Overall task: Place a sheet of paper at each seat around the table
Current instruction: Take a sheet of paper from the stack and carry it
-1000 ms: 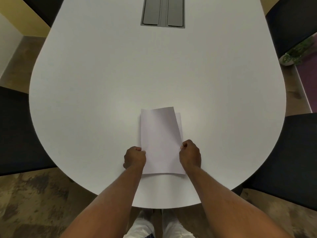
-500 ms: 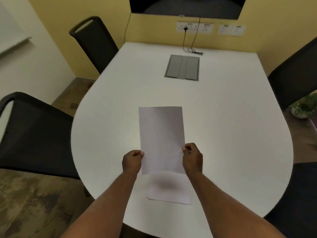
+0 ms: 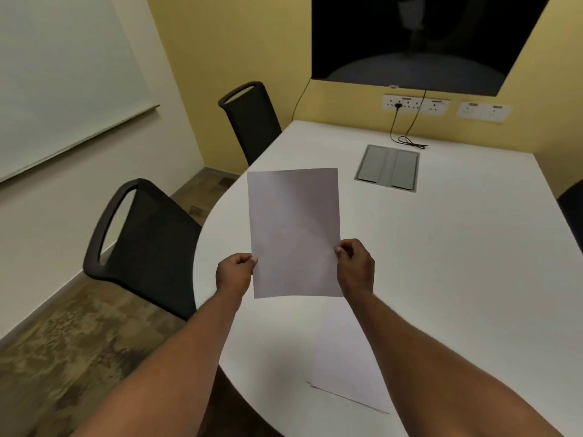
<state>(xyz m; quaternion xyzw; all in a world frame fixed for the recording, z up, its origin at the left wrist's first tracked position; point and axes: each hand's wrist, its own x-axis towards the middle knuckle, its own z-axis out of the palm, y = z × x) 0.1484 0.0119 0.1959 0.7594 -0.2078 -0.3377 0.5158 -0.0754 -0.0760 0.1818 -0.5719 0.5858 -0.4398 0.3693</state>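
I hold a white sheet of paper (image 3: 293, 231) upright in the air above the white table (image 3: 441, 263). My left hand (image 3: 235, 272) pinches its lower left edge, and my right hand (image 3: 355, 268) pinches its lower right edge. A small stack of white paper (image 3: 342, 357) lies flat on the table's near rounded end, partly hidden under my right forearm. A black chair (image 3: 148, 244) stands at the table's left side, close to my left hand. A second black chair (image 3: 252, 121) stands farther back on the left.
A grey cable hatch (image 3: 388, 168) is set into the tabletop, with a black cable (image 3: 407, 140) running to wall sockets (image 3: 413, 104). A dark screen (image 3: 410, 42) hangs on the yellow wall. A whiteboard (image 3: 63, 74) covers the left wall. Another dark chair's edge (image 3: 572, 209) shows at right.
Both hands lifted one sheet off the stack and raised it upright. The view swung up and to the left, bringing the left chairs and the walls into sight.
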